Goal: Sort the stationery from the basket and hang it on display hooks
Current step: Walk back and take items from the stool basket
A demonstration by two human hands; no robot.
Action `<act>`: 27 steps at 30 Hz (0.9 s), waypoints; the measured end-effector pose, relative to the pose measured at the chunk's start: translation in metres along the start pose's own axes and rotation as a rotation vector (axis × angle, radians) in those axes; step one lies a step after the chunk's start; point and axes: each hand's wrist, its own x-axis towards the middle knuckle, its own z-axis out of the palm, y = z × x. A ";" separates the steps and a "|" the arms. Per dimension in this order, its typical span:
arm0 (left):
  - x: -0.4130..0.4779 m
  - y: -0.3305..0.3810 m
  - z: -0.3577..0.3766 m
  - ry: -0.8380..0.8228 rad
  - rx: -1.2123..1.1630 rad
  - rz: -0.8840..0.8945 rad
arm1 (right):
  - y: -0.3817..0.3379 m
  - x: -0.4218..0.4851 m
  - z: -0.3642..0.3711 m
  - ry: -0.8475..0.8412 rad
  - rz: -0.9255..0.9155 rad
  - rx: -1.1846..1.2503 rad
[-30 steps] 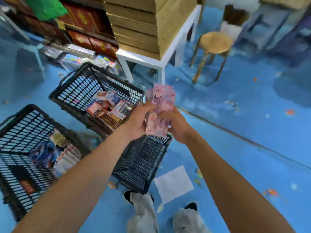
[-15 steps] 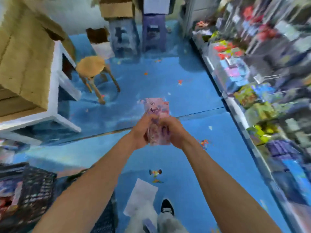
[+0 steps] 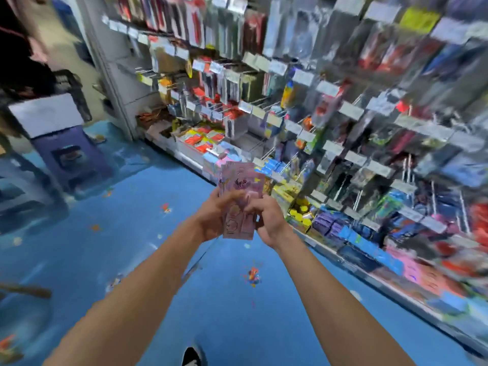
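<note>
A stack of pink stationery packets (image 3: 240, 186) stands upright in front of me, held from both sides. My left hand (image 3: 214, 215) grips its left edge and my right hand (image 3: 266, 219) grips its right edge, fingers curled round the lower half. Behind the packets rises a display wall of hooks (image 3: 311, 107) crowded with hanging packaged stationery, blurred by motion. The baskets are out of view.
A low shelf (image 3: 343, 257) of boxed goods runs along the wall's foot on the right. A purple plastic stool (image 3: 70, 159) with a white board on it stands at the left. Blue patterned floor (image 3: 132, 233) lies between. My shoe (image 3: 191, 356) shows at the bottom.
The view has swung right, from the baskets and the wooden stool to the display wall. Both hands still hold the pink packets in front of me.
</note>
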 end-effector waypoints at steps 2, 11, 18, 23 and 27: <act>0.026 0.034 0.002 -0.132 0.058 -0.020 | -0.029 0.013 0.007 0.061 -0.087 0.043; 0.112 0.146 0.073 -0.402 0.231 0.143 | -0.148 0.042 -0.011 0.327 -0.449 -0.039; 0.173 0.197 0.133 -0.561 0.240 0.184 | -0.218 0.082 -0.052 0.451 -0.579 -0.150; 0.221 0.243 0.165 -0.548 0.233 0.246 | -0.276 0.120 -0.072 0.435 -0.665 -0.135; 0.265 0.275 0.186 -0.506 0.238 0.293 | -0.316 0.154 -0.087 0.463 -0.696 -0.134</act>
